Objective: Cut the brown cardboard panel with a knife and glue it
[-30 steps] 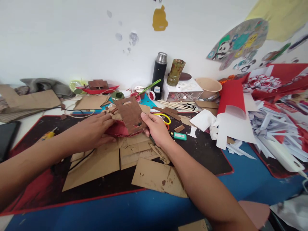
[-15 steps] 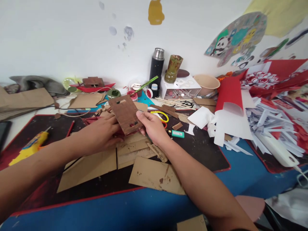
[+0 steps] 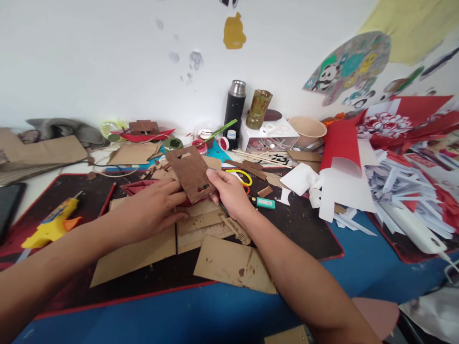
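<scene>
My right hand [image 3: 229, 191] grips the right edge of a brown-painted cardboard piece [image 3: 190, 173], thumb on top. The piece is tilted and has small cut-outs near its upper and lower ends. A dark, thin tool shows under that hand; I cannot make out its kind. My left hand [image 3: 154, 208] lies palm down with fingers stretched, beside the brown piece's left edge. Beneath it is a dark red object [image 3: 138, 188], mostly hidden. Under both hands lie bare cardboard sheets [image 3: 139, 255], and a paint-stained cardboard piece [image 3: 233, 263] lies nearer me.
A yellow glue gun [image 3: 53, 222] rests at left on the dark mat [image 3: 143, 286]. Yellow-handled scissors [image 3: 244, 177] and a green-labelled cutter [image 3: 265, 203] lie right of my hand. Behind stand paint jars [image 3: 174, 144], a black flask [image 3: 234, 107] and a red model boat [image 3: 143, 131].
The whole view has shifted slightly downward in the scene's placement. My left fingers have slid a little away from the brown cardboard piece, which my right hand still grips.
</scene>
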The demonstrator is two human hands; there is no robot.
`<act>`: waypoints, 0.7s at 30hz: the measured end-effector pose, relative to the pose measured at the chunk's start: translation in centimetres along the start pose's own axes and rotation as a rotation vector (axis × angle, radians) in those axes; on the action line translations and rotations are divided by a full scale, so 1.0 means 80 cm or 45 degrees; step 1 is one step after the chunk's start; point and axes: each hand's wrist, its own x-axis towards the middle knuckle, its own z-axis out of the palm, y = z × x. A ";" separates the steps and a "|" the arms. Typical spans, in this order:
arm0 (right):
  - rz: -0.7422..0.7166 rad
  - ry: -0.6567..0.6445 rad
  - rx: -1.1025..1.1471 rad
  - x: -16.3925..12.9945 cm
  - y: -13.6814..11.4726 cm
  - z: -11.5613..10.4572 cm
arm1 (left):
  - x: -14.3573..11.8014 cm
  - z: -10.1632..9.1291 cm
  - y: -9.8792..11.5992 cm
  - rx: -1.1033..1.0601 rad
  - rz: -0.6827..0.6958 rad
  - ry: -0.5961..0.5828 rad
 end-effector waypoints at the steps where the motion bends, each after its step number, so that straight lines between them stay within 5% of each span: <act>1: 0.004 0.010 0.005 0.000 0.000 0.000 | 0.001 0.002 0.000 -0.022 0.033 -0.011; 7: 0.025 0.008 0.000 0.000 -0.001 0.000 | 0.003 0.015 -0.005 -0.022 0.121 0.014; 21: 0.026 0.031 0.046 -0.004 -0.005 0.003 | 0.000 0.010 0.013 -0.010 0.013 -0.038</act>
